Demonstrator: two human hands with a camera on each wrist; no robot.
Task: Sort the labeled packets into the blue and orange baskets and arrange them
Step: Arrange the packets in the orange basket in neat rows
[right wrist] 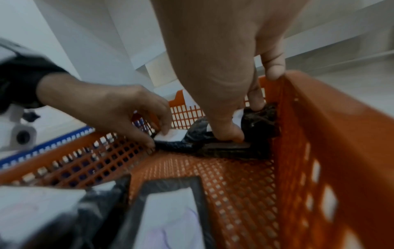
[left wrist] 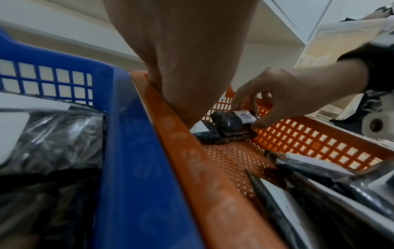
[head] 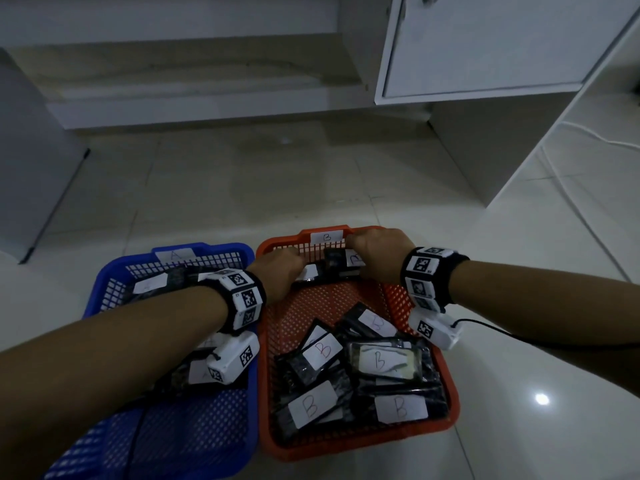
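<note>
The orange basket (head: 450,386), tagged B, stands right of the blue basket (head: 114,268), tagged A. Both hands reach into the orange basket's far end. My right hand (head: 370,252) pinches a black packet (right wrist: 260,121) between thumb and finger in the far right corner (right wrist: 330,118). Beside it my left hand (right wrist: 155,136) pinches the edge of another black packet (right wrist: 172,144) with a white label. In the left wrist view the left fingers are hidden behind the palm (left wrist: 187,94). Several B-labelled packets (head: 377,362) lie jumbled at the near end. A-labelled packets (head: 149,284) lie in the blue basket.
Both baskets sit side by side, touching, on a pale tiled floor (head: 242,188). A white cabinet (head: 485,46) stands at the back right, a grey panel (head: 31,168) at the left. A white cable (head: 568,188) runs over the floor on the right.
</note>
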